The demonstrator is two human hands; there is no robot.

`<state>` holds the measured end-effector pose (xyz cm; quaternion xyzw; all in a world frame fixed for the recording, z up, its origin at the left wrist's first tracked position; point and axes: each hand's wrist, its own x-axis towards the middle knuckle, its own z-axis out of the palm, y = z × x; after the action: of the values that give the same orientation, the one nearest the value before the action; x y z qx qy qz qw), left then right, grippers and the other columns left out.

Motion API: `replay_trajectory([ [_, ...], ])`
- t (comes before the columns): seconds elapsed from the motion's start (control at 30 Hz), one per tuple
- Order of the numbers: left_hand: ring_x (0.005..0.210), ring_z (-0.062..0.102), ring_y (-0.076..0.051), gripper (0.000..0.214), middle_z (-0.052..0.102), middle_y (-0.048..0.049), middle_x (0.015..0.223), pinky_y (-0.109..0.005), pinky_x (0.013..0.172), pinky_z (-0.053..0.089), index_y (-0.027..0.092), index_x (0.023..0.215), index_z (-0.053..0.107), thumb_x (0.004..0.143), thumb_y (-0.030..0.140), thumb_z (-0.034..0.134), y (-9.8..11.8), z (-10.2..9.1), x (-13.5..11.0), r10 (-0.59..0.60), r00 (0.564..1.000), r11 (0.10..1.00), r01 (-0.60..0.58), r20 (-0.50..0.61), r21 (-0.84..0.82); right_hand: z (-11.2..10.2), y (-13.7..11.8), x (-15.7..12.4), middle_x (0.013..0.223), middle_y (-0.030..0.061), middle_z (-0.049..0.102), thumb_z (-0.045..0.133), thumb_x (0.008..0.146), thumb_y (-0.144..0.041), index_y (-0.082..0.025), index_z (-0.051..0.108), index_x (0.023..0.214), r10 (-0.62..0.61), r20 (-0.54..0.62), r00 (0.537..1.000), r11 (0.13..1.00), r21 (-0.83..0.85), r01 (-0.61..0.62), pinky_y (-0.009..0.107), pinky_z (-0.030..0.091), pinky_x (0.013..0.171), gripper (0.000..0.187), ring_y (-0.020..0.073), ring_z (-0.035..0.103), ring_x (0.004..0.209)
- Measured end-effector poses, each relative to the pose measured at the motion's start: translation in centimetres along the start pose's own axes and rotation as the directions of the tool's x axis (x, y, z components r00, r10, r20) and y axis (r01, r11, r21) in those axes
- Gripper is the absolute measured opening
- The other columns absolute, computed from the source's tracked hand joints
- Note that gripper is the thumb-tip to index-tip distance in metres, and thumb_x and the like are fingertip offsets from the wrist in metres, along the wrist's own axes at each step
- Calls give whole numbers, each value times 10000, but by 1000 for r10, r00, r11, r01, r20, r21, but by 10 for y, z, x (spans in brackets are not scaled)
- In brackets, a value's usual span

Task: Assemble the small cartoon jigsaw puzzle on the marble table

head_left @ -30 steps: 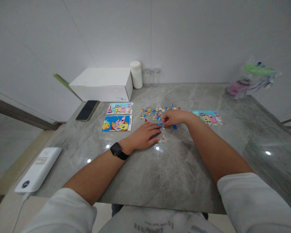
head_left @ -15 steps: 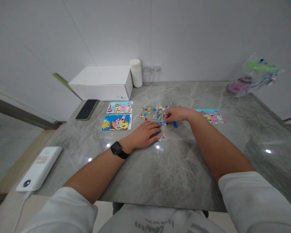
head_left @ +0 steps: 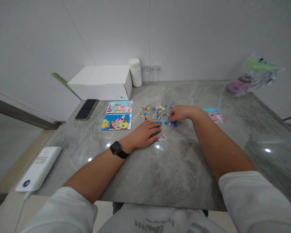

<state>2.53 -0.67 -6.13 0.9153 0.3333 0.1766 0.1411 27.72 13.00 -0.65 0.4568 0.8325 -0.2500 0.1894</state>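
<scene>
A loose pile of small jigsaw puzzle pieces point(head_left: 158, 113) lies on the grey table, mostly yellow, blue and pink. My left hand point(head_left: 145, 134) rests flat beside it with fingers apart, the tips close to a blue puzzle piece point(head_left: 159, 123). At the pile's right side my right hand point(head_left: 180, 113) is pinched over a puzzle piece point(head_left: 170, 123), which its fingertips partly hide. Just beyond that are joined blue pieces point(head_left: 175, 124). One pink piece point(head_left: 164, 135) lies alone nearer me. A cartoon picture card point(head_left: 215, 116) is partly covered by my right forearm.
Two cartoon cards point(head_left: 116, 122) lie left of the pile, with a phone point(head_left: 86, 109) farther left. Behind stand a white box point(head_left: 99, 84), a white bottle point(head_left: 135, 72) and two clear glasses point(head_left: 151, 76). A bagged pink container point(head_left: 241, 84) is back right; a white device point(head_left: 40, 168) front left.
My right hand has shifted slightly right, uncovering more of the pieces near its fingertips and covering more of the card on the right. My left hand has stayed in place.
</scene>
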Motion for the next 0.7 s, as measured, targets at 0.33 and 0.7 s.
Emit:
replay_trajectory([
  [0.33, 1452, 537, -308, 450, 610, -140, 1549, -561, 1272, 360, 219, 1408, 674, 1082, 478, 503, -1, 2, 0, -2, 1000, 1000, 2, 2, 15, -1, -20, -6, 891, 92, 824, 683, 838, -313, -186, 859, 945, 65, -20, 998, 988, -141, -67, 300, 475, 685, 242, 247, 727, 824],
  [0.7, 1523, 464, -321, 495, 544, -141, 1616, -566, 1303, 304, 218, 1477, 611, 1079, 491, 498, 8, 5, 12, 12, 1000, 999, -12, -3, 52, -1, -33, -12, 959, 109, 828, 663, 853, -265, -173, 858, 1001, 57, -33, 998, 984, -165, -62, 310, 487, 735, 261, 255, 737, 853],
])
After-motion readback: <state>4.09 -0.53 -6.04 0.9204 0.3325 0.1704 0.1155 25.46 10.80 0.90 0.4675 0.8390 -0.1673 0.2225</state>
